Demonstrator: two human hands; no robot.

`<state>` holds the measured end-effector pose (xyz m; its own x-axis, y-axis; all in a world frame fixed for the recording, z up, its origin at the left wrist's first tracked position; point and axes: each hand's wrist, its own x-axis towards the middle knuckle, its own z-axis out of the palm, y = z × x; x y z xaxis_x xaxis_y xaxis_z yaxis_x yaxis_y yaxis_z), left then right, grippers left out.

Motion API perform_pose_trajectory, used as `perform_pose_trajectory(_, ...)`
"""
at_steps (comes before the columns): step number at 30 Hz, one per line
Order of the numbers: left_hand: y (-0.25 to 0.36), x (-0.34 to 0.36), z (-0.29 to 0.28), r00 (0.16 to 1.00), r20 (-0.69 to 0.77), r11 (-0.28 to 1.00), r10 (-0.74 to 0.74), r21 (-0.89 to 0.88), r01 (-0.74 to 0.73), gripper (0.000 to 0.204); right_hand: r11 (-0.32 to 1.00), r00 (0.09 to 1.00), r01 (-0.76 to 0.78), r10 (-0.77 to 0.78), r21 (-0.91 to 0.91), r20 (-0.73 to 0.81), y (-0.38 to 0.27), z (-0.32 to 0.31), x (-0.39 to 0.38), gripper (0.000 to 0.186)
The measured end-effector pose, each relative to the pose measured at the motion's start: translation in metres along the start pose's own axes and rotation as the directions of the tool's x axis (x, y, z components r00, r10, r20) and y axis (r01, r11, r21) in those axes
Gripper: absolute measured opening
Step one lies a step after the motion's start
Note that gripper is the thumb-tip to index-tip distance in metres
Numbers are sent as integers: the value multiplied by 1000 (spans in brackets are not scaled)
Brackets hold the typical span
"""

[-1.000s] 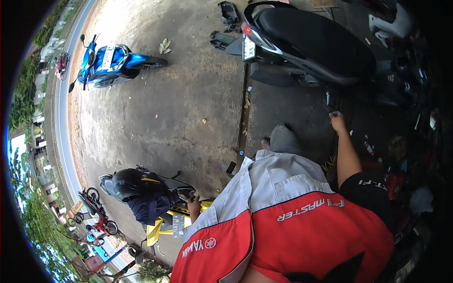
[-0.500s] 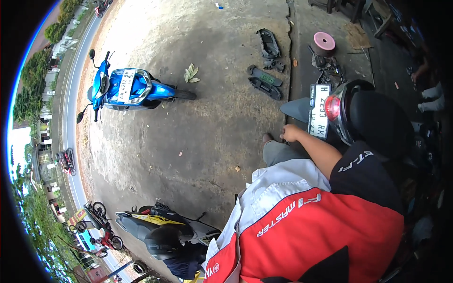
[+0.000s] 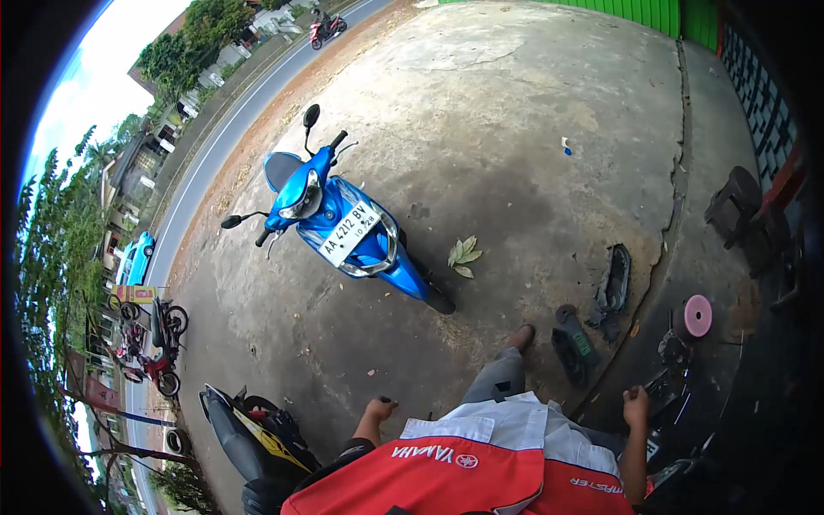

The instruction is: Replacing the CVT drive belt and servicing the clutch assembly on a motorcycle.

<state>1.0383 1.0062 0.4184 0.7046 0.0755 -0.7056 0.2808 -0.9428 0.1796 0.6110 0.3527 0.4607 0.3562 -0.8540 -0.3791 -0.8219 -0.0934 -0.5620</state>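
I stand on a stained concrete yard in a red and white shirt. My left hand hangs by my side with its fingers curled. A small dark spot shows at its knuckles, and whether it is held is unclear. My right hand hangs at my other side as a closed fist with nothing seen in it. It is near loose black motorbike panels on the ground. My foot points toward a parked blue scooter.
A black and yellow motorbike stands close at my lower left. A curved black panel, a pink disc, a dark stool and dry leaves lie to the right. A green wall is at the far edge, a road at the left.
The view has swung away from the black scooter. The blue scooter now sits near the middle. My right hand has left the scooter's rear, and both arms hang at my sides.
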Motion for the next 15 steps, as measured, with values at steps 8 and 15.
perform_pose_trajectory(8, 549, 148, -204, 578, 1, 574, 816, 116, -810, 37, 899, 845, -372, 431, 229, -316, -46, -37, -81, 45)
perform_pose_trajectory(15, 826, 57, -82, 612, 183, 638, 769, -166, -752, 35, 664, 512, -405, 735, 629, -445, -62, -74, -121, 31)
